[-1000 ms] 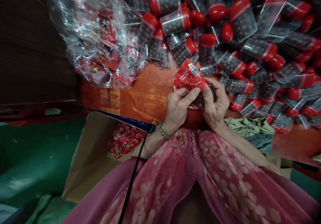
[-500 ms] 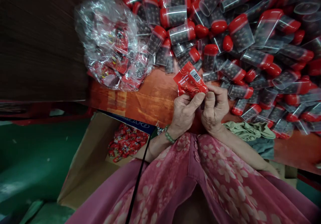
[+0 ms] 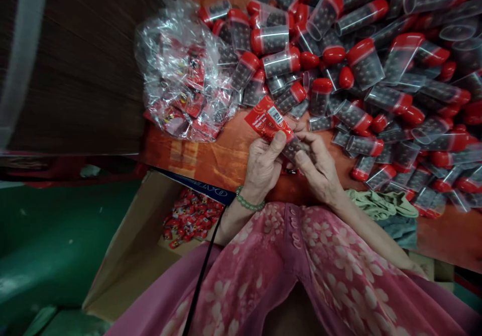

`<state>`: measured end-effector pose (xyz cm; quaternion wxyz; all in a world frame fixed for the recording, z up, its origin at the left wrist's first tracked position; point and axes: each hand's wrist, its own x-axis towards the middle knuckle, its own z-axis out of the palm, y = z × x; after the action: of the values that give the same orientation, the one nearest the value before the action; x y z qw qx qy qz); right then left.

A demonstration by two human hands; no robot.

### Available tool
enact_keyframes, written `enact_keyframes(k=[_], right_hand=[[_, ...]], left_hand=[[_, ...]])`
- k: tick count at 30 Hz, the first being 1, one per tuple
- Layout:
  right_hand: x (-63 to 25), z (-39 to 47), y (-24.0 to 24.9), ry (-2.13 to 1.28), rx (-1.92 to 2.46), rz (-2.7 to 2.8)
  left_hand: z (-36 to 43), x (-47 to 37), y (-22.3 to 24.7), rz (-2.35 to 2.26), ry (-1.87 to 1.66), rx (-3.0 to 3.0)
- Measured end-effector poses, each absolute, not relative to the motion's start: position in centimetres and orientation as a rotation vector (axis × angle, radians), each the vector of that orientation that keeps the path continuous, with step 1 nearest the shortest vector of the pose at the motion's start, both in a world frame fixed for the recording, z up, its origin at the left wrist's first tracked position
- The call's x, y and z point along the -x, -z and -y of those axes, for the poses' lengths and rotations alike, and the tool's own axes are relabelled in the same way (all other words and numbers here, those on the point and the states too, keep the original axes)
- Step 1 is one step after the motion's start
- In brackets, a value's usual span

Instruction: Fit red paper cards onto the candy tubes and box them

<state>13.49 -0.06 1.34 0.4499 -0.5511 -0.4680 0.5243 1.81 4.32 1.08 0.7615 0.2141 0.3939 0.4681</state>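
Observation:
A red printed wrapper (image 3: 266, 118) with a barcode is pinched in my left hand (image 3: 262, 168), thumb on top. Just right of it, my right hand (image 3: 318, 168) has its fingers around a small clear tube (image 3: 294, 148) with dark beads in it. The tube's end meets the wrapper's lower edge; whether it sits inside the wrapper I cannot tell. Beyond my hands lies a large pile of clear tubes with red caps (image 3: 365, 62), filled with dark beads.
A clear plastic bag (image 3: 188, 75) of red wrappers lies at the left of the orange table (image 3: 211, 157). Below the table edge, an open cardboard box (image 3: 116, 255) contains several red wrapped pieces (image 3: 192, 215). Folded cloths (image 3: 382, 203) lie on the right.
My hands have moved apart a little, and the wrapper has shifted left. A beaded tube now shows between the wrapper and my right hand. The view has shifted slightly.

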Motion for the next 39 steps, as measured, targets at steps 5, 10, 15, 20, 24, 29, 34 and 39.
enact_keyframes(k=[5, 10, 15, 20, 24, 29, 34, 39], right_hand=[[-13.8, 0.3, -1.3, -1.404, 1.324, 1.144], [-13.6, 0.5, -0.6, -1.028, 1.460, 1.308], [-13.8, 0.1, -0.4, -0.901, 1.428, 1.439], [-13.5, -0.2, -0.2, -0.766, 1.437, 1.492], [-13.5, -0.1, -0.3, -1.173, 1.348, 1.207], [-13.6, -0.1, -0.1, -1.649, 1.098, 0.792], [-13.2, 0.0, 0.0, -1.316, 1.343, 0.930], [-13.3, -0.5, -0.5, -1.374, 1.285, 1.013]], left_hand=[[-4.4, -1.9, -1.0, -0.930, -0.990, -0.505], [-4.3, -1.7, -0.5, -0.923, -1.023, -0.593], [-5.2, -1.1, -0.7, -0.872, -1.058, -0.580], [-5.6, -1.4, -0.8, -0.849, -1.084, -0.522], [-5.4, -1.1, -0.4, -0.838, -1.021, -0.542], [-5.1, -0.6, -0.4, -0.789, -0.862, -0.630], [-4.7, -1.4, -0.2, -0.843, -0.932, -0.588], [-4.9, -1.2, -0.5, -0.863, -0.965, -0.578]])
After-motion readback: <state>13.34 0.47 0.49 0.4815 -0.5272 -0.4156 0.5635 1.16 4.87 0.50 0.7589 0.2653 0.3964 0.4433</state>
